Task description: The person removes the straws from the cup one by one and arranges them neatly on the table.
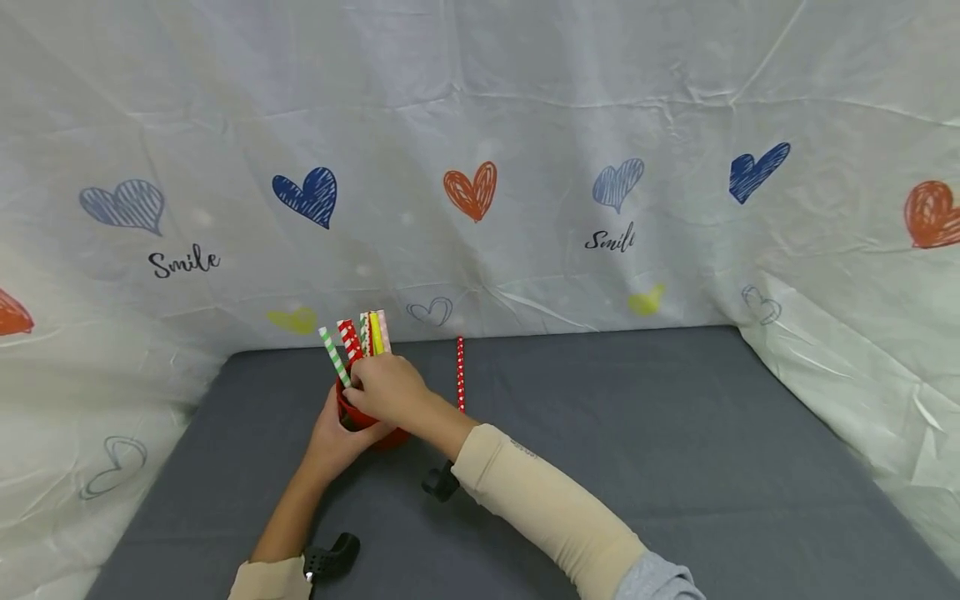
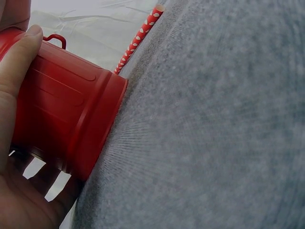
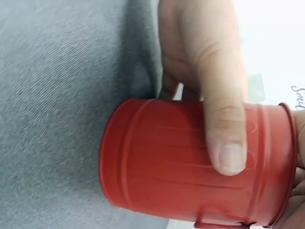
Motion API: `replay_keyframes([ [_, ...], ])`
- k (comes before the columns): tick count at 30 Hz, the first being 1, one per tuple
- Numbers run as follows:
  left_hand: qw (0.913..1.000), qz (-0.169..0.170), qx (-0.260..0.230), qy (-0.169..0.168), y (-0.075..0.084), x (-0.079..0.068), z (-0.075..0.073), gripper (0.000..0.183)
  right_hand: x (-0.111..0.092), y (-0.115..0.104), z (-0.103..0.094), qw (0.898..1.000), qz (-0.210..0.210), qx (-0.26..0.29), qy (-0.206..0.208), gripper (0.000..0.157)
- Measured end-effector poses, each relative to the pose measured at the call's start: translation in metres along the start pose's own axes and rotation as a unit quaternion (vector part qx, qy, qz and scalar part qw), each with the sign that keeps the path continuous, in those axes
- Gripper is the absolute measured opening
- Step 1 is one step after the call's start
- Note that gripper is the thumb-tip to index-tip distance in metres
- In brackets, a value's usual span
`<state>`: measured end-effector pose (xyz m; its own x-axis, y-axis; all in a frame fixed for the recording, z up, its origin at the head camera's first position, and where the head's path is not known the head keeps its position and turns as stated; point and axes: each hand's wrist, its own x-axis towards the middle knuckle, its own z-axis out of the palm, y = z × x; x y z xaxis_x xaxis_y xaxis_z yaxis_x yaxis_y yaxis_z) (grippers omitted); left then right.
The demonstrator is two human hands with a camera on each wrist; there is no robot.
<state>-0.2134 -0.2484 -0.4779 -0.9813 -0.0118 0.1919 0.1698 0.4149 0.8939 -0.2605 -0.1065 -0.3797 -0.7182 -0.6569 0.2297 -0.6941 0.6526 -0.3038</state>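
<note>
A small red ribbed metal can point(image 2: 62, 105) with a wire handle stands on the grey cloth, tilted in both wrist views only by the camera angle. My left hand point(image 1: 333, 437) grips its side, the thumb point(image 3: 228, 138) lying along the wall. Several paper straws point(image 1: 372, 332) in red, green, yellow and pink rise from the can in a bunch. Over its mouth, my right hand point(image 1: 390, 387) has curled fingers around the lower part of the bunch, mostly hiding the grip. A green-striped straw point(image 1: 333, 354) leans out to the left, beside the right fingers.
Right of the can, a red straw with white dots point(image 1: 461, 375) lies on the grey cloth point(image 1: 637, 433). A white sheet printed with hearts point(image 1: 525, 75) hangs behind the table. Black wrist cameras point(image 1: 333, 557) sit close above the cloth.
</note>
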Motion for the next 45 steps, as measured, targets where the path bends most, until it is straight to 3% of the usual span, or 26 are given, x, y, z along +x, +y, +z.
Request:
replay_keyframes([
  [7, 0.9999, 0.002, -0.010, 0.003, 0.000, -0.001, 0.000, 0.093, 0.008, -0.006, -0.006, 0.997, 0.043, 0.003, -0.067, 0.021],
  [14, 0.9999, -0.006, -0.015, -0.004, 0.003, -0.003, 0.001, 0.093, 0.011, -0.007, -0.008, 0.994, 0.054, 0.007, -0.091, 0.028],
  [21, 0.9998, -0.008, -0.017, -0.009, 0.037, -0.013, -0.002, 0.092, 0.010, -0.006, -0.008, 0.994, 0.051, 0.010, -0.094, 0.032],
  [24, 0.9998, -0.006, -0.017, -0.008, 0.042, -0.014, -0.003, 0.092, 0.010, -0.006, -0.008, 0.994, 0.049, 0.007, -0.098, 0.032],
  [27, 0.9999, -0.001, -0.015, -0.007, 0.038, -0.014, -0.003, 0.092, 0.010, -0.006, -0.009, 0.993, 0.053, 0.007, -0.105, 0.028],
  [34, 0.9999, -0.003, -0.015, -0.007, 0.004, -0.003, 0.001, 0.094, 0.010, -0.004, -0.009, 0.992, 0.048, 0.018, -0.112, 0.015],
  [45, 0.9999, 0.009, -0.015, 0.001, 0.001, -0.003, 0.001, 0.095, 0.005, 0.002, -0.008, 0.993, 0.000, -0.005, -0.119, 0.009],
])
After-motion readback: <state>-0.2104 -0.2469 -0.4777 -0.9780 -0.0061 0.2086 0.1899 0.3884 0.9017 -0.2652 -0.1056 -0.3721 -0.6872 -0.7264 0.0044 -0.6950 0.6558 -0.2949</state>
